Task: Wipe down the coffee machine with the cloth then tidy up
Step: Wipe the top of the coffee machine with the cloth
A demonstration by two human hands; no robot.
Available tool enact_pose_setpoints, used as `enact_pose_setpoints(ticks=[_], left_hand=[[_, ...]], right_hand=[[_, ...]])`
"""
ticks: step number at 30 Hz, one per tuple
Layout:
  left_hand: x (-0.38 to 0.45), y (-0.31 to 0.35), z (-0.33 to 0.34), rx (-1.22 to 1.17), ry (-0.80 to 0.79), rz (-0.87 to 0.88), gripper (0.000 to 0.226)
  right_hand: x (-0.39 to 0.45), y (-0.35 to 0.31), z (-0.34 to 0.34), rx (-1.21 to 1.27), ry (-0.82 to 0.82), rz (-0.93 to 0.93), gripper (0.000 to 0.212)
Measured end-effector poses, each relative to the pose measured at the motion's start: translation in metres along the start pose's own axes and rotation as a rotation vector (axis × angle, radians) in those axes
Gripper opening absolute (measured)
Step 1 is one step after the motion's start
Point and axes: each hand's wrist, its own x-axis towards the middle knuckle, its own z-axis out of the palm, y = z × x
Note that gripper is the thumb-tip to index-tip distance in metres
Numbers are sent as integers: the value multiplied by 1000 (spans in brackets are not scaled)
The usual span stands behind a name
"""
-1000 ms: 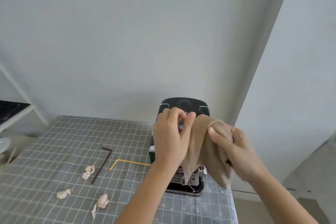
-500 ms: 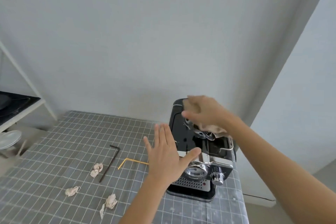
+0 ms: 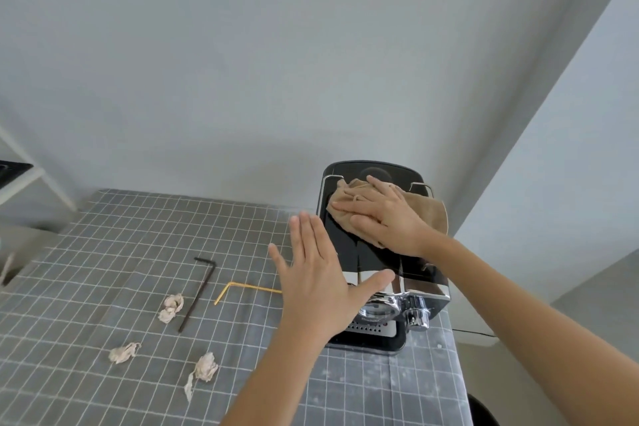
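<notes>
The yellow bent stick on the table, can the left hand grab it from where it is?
Probably yes. The left hand is open and empty against the coffee machine's left side, and the yellow bent stick lies right beside it on the checked tablecloth with nothing between. The right hand presses the cloth on top.

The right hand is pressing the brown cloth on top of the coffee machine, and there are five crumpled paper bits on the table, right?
Nearly. The head view shows the right hand flat on the brown cloth on top of the coffee machine, but there are only three crumpled paper bits on the table, not five: and.
</notes>
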Motion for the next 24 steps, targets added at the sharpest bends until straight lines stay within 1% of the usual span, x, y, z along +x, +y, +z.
enact_pose_setpoints(ticks=[2,4,5,6,8,10,12,13,15,16,17,19,21,23,24], left_hand=[[1,0,-1,11,3,3,131],[2,-1,-1,11,1,2,131],[3,-2,-1,9,-2,5,131],[2,-3,-1,7,-8,10,130],[1,-4,0,7,-18,20,129],[-1,-5,-1,12,-19,29,128],[0,-5,-2,15,-14,28,128],[0,-6,-2,13,-14,26,128],[1,-7,-2,15,-22,24,128],[1,-7,-2,17,-25,22,129],[0,-7,-3,16,-27,22,129],[-3,-7,-2,11,-26,24,128],[-4,-6,-2,0,-23,28,128],[-3,-6,-3,-6,-23,27,127],[-2,-6,-3,-2,-24,26,127]], right_hand=[[1,9,2,38,30,-25,46],[5,3,4,23,88,53,52],[7,-3,5,8,82,104,57],[8,-4,6,-15,54,118,58],[4,-2,2,-17,-7,19,50],[-1,10,-2,58,-37,-46,43],[-5,8,-1,88,26,-69,42],[-4,2,1,63,80,-35,46],[2,-17,3,-1,144,127,60],[3,-25,4,-29,139,187,63],[2,-29,4,-42,117,212,60],[-4,-26,0,12,67,141,47],[-10,-16,-2,64,7,27,48],[-10,-12,1,63,28,32,48],[-6,-15,3,34,71,80,48]])
